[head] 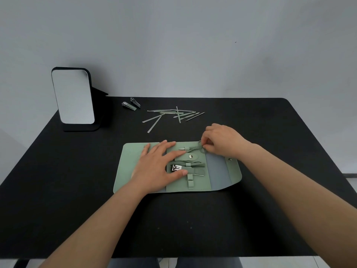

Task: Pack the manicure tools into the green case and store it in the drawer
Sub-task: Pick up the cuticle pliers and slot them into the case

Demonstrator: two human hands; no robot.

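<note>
Left hand point(161, 163) lies flat, steadying the green case point(224, 178); right hand point(218, 141) pinches the scissors point(195, 148) at centre frame. Ease them under their strap squarely.

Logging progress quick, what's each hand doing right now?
Left hand: open, pressing flat on the unfolded green case.
Right hand: grip pinching small green-handled scissors.

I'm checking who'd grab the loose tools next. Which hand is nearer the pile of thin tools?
Right. The right hand is just below the pile, pinching a tool at the case's top edge; the left hand lies flat, lower on the case.
</note>
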